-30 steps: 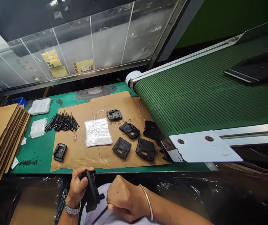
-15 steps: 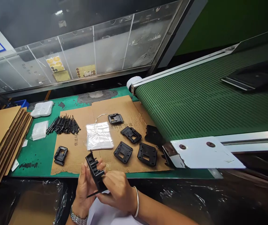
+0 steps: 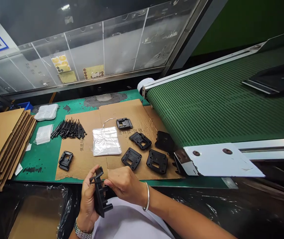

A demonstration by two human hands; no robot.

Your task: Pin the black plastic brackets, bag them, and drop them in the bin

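Note:
My left hand (image 3: 88, 196) grips a black plastic bracket (image 3: 100, 196), held on edge just in front of the table. My right hand (image 3: 122, 184) is closed at the bracket's upper right side, fingers pinched against it; what they pinch is hidden. Several more black brackets (image 3: 157, 161) lie on a flat cardboard sheet (image 3: 87, 159) on the green table. A pile of black cable ties (image 3: 68, 129) and a stack of clear plastic bags (image 3: 106, 141) lie further back on the sheet.
A green conveyor belt (image 3: 206, 103) runs off to the right, with a white end plate (image 3: 219, 161) and a black part (image 3: 271, 79) on it. Folded cardboard (image 3: 2, 142) is stacked at left. White bag packs (image 3: 46, 112) lie at the back left. Black plastic film (image 3: 32, 209) hangs below.
The bracket came up from my lap, tilted, and now stands more upright in my left hand. My right hand moved from the bracket's lower end to its upper side; the thin black tie no longer shows.

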